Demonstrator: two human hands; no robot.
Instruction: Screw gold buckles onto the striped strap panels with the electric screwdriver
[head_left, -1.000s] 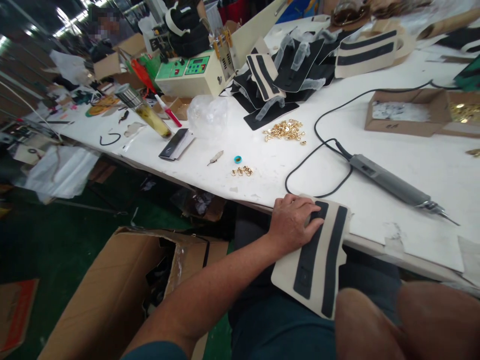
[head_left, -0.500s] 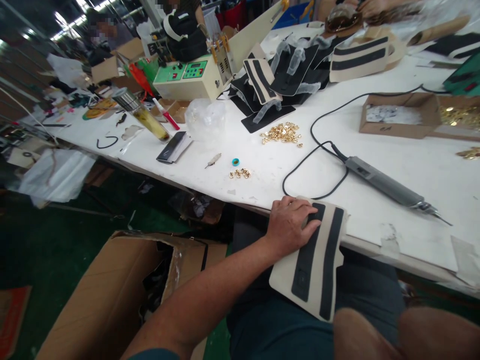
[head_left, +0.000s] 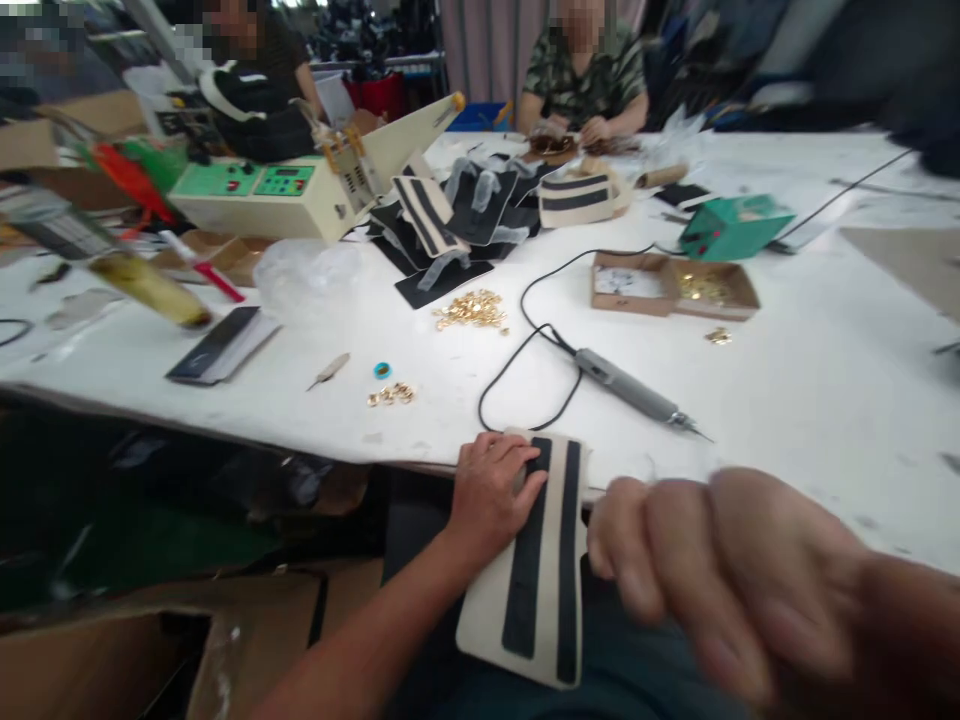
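Note:
A beige flat panel [head_left: 551,560] with two black stripes leans from my lap against the table's front edge. My left hand [head_left: 491,495] grips its upper left side, with thumb and fingertips over a black stripe. Close to the camera at the right, my right hand [head_left: 712,570] is raised with its fingers curled in; anything inside is hidden. Beyond the panel lies a grey corded power screwdriver [head_left: 630,388] with a thin bit. Small gold metal fittings [head_left: 394,393] sit beside a blue ring-shaped piece [head_left: 382,370] and a pointed hand tool [head_left: 330,370].
A larger gold pile [head_left: 472,312] lies near stacked black and striped panels [head_left: 480,205]. Small cardboard boxes [head_left: 630,305] and a green device [head_left: 731,225] stand at right. A control machine [head_left: 247,200], jar [head_left: 142,285] and booklet [head_left: 221,345] occupy the left. A co-worker [head_left: 585,80] sits opposite.
The view has swung right and levelled, bringing the co-worker into sight. My right hand has come up from the lower right corner. My left hand keeps its hold on the panel.

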